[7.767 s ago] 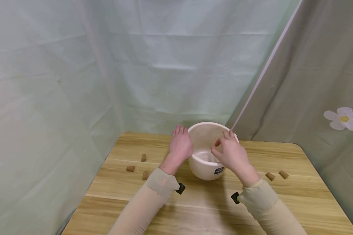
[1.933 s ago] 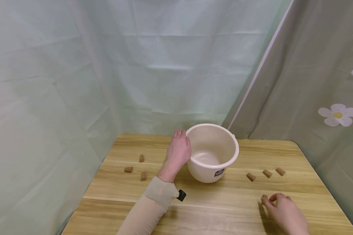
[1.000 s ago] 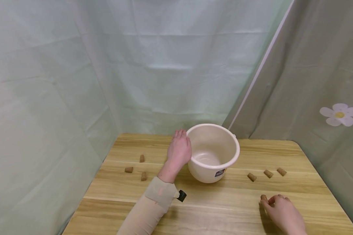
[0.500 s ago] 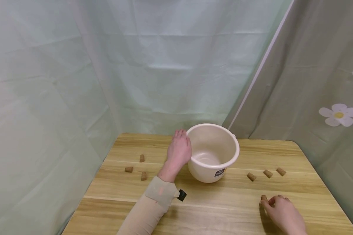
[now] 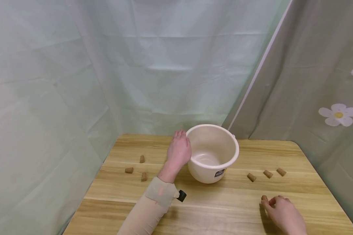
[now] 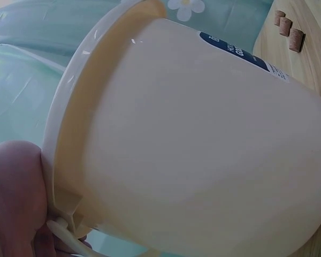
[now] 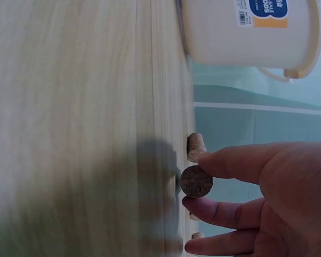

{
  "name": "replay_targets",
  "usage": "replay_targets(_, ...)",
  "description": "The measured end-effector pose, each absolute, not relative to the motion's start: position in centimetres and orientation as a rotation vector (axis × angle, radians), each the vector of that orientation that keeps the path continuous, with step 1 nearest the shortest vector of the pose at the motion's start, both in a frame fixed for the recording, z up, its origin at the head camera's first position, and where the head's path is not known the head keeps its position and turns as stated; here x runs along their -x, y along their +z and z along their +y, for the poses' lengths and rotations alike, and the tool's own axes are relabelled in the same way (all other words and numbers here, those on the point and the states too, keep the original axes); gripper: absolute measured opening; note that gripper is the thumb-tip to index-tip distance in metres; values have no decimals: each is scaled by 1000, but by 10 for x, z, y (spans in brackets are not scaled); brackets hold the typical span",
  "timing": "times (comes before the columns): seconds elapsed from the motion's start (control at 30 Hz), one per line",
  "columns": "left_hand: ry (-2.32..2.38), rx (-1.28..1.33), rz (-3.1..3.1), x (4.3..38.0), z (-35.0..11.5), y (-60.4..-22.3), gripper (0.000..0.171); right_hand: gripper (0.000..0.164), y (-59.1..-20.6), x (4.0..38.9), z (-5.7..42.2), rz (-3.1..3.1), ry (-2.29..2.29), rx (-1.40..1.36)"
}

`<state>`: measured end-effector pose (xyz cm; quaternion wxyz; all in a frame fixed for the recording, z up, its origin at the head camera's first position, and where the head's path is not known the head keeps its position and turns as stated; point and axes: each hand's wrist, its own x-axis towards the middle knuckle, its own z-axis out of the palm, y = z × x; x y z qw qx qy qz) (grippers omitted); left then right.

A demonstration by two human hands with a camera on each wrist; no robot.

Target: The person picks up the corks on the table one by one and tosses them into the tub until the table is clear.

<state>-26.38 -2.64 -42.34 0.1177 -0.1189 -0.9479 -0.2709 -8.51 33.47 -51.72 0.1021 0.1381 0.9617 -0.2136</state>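
Note:
A cream plastic bucket with a dark label stands upright on the wooden table. At its left rim, my left hand holds on, beside the handle's end in the left wrist view; some fingertips are hidden. Towards the front right, my right hand pinches a cork between thumb and index finger, close over the tabletop. Three more corks lie in a slanting row right of the bucket, the nearest cork closest to it.
Left of the bucket lie three corks: a back cork, a left cork and a front cork. Pale green curtains hang behind the table, with a grey flowered curtain at the right.
My right hand has gone from the bucket's right rim to the front right and now pinches a cork. A third cork has appeared in the right row. My left hand stays at the rim.

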Motion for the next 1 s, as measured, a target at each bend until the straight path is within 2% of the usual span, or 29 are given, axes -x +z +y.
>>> replay_targets(1.0,-792,351,-2764,264,-26,-425,48,54,-516,86,335,2827,-640,-406)
